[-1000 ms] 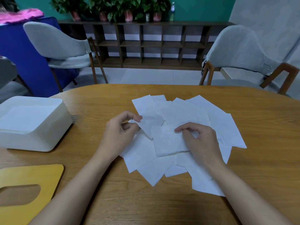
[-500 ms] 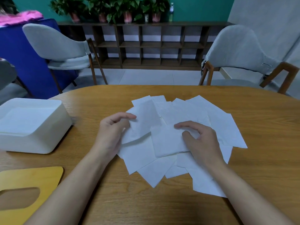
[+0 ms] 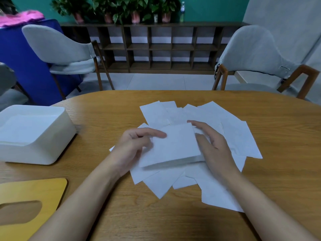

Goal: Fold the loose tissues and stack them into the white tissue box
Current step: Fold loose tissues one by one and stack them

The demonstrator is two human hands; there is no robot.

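Note:
Several loose white tissues (image 3: 231, 129) lie spread over the middle of the wooden table (image 3: 281, 180). On top of the pile sits a tissue folded in half (image 3: 173, 145), its fold toward me. My left hand (image 3: 133, 148) pinches its left edge, forefinger on top. My right hand (image 3: 213, 145) holds its right edge, fingers extended along the side. The white tissue box (image 3: 43, 150) stands open at the left of the table, with folded tissues stacked inside.
The box's yellow wooden lid (image 3: 33, 192) with an oval slot lies at the near left. Grey chairs (image 3: 257, 54) stand beyond the far table edge, with a low dark shelf and potted plants behind.
My left hand has drawn a tissue's left half over to the right, folding it in half. My right hand has shifted from pressing the tissue down to holding its right edge.

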